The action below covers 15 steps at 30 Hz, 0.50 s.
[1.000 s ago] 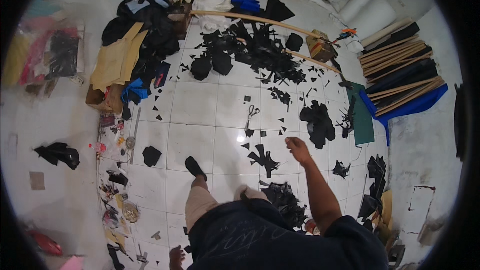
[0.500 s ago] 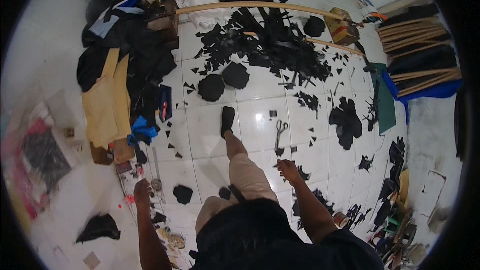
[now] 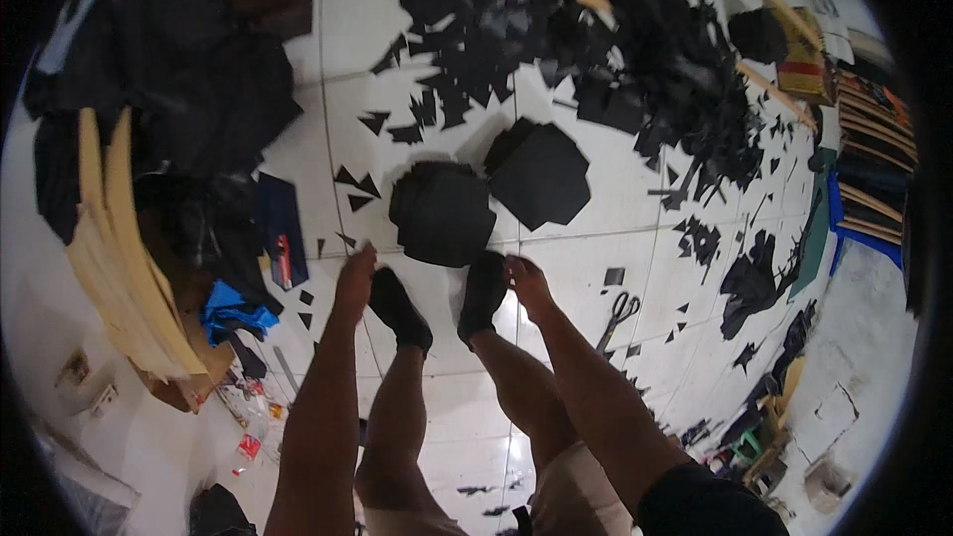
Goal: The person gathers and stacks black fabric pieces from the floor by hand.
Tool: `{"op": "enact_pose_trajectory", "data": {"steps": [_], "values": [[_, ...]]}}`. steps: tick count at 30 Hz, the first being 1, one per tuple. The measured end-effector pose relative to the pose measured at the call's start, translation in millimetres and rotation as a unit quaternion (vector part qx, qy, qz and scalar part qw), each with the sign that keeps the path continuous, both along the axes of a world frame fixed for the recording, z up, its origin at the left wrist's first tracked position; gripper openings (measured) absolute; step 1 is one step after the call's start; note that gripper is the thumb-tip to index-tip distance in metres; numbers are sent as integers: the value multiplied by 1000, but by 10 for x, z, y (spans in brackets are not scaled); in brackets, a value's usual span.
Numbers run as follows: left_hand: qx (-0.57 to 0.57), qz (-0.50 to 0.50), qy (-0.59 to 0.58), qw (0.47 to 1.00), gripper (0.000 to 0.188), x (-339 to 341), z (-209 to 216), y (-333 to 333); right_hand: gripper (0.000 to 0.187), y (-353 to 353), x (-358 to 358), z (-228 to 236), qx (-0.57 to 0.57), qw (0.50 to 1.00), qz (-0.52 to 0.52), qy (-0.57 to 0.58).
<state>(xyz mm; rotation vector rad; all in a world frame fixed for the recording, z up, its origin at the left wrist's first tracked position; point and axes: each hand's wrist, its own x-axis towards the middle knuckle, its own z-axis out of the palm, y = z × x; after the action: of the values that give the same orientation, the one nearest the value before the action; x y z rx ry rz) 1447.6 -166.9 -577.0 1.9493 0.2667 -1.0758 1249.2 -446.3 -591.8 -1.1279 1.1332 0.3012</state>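
Two stacks of black many-sided cut pieces lie side by side on the tiled floor: a left stack [image 3: 442, 213] and a right stack [image 3: 539, 174], their edges close together. My left hand [image 3: 354, 283] hangs just short of the left stack, near its lower left side, fingers loosely bent and apart from it. My right hand [image 3: 529, 283] is below the gap between the stacks, beside my right foot; its fingers are partly spread and hold nothing. Both hands are empty. My feet in black socks stand right in front of the stacks.
A large heap of black scraps [image 3: 685, 50] spreads across the far right. Scissors [image 3: 620, 313] lie on the floor to the right. At left are a dark cloth pile [image 3: 179, 69], tan cardboard sheets [image 3: 124, 268] and a red-handled cutter [image 3: 284, 260]. Small black triangles dot the floor.
I have stepped forward and bent down, so the two stacks are now near my feet. Both hands have moved forward and inward toward them.
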Motion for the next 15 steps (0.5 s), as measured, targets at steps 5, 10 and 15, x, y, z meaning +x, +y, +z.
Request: {"op": "enact_pose_trajectory", "data": {"steps": [5, 10, 15], "values": [[-32, 244, 219, 944, 91, -2, -617, -1003, 31, -379, 71, -701, -27, 999, -9, -22], [-82, 424, 210, 877, 88, -130, -768, -805, 19, -92, 229, 97, -156, 836, 524, 40], [-243, 511, 240, 788, 84, -528, -983, -977, 19, -550, 1193, 1526, -27, 931, 364, 7]]}}
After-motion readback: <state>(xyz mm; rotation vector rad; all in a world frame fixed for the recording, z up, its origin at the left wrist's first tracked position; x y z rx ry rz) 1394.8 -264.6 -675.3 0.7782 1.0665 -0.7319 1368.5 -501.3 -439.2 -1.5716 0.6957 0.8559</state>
